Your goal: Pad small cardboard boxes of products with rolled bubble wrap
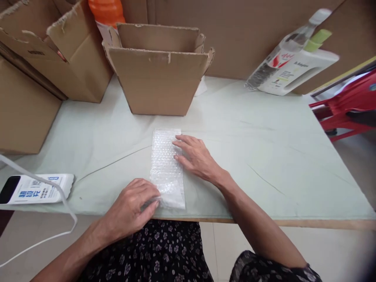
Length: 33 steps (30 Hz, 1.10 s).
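Observation:
A clear bubble wrap bag [167, 160] lies flat on the pale green table near its front edge, with its long side running away from me. My left hand [136, 201] is at the bag's near left corner, thumb and fingertips closed on its edge. Over the bag's right edge rests my right hand [195, 156], its fingers apart and touching the plastic. Nothing can be made out inside the bag.
An open cardboard box [160, 82] stands beyond the bag. More boxes [79, 58] fill the left. A white packet [42, 188] and a white cable [66, 203] lie at front left. Bottles [289, 68] lean at back right, near a red chair [349, 105].

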Each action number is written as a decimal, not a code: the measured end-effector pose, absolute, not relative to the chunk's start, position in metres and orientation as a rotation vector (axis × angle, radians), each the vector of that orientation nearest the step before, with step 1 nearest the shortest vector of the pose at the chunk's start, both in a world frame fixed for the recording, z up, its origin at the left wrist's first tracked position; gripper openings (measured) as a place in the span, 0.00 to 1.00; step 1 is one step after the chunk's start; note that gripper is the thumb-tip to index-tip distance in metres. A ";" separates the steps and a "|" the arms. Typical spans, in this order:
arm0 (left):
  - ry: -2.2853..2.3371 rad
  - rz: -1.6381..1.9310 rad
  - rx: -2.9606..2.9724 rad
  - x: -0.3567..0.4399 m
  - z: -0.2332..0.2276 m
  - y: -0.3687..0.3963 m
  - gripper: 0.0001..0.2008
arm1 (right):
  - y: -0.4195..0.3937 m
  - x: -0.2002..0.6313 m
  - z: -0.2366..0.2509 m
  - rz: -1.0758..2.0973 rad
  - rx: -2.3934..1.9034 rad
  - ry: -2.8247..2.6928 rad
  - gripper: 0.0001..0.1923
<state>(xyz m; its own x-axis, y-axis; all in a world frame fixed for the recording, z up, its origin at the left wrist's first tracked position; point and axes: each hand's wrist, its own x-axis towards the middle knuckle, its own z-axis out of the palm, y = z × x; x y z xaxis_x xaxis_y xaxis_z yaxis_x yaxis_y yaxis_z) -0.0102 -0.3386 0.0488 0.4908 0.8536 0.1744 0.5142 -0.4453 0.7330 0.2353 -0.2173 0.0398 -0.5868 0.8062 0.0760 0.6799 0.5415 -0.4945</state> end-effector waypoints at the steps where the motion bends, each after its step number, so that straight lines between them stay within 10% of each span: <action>1: 1.153 0.723 2.053 -0.011 0.048 -0.335 0.07 | -0.226 0.245 0.045 0.724 -1.159 -2.455 0.22; 7: 1.364 0.658 1.622 -0.004 0.050 -0.304 0.12 | -0.277 0.264 0.060 1.207 -1.007 -2.295 0.44; 15: 1.275 0.889 1.248 -0.013 0.043 -0.306 0.32 | -0.291 0.219 0.036 0.965 -1.137 -1.850 0.12; 21: 1.301 1.039 1.468 -0.015 0.063 -0.317 0.06 | -0.301 0.223 0.066 0.698 -0.973 -1.734 0.14; 33: 1.761 0.775 1.681 -0.029 0.038 -0.311 0.13 | -0.312 0.261 0.059 0.894 -1.134 -2.210 0.18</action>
<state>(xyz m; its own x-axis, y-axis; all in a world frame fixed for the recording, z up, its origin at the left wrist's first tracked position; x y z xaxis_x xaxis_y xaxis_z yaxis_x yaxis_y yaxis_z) -0.0287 -0.3108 0.0382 -0.0396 0.9991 -0.0160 0.6632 0.0383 0.7475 0.2611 -0.3116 0.0592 -0.5308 0.8375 0.1296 0.5120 0.4388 -0.7385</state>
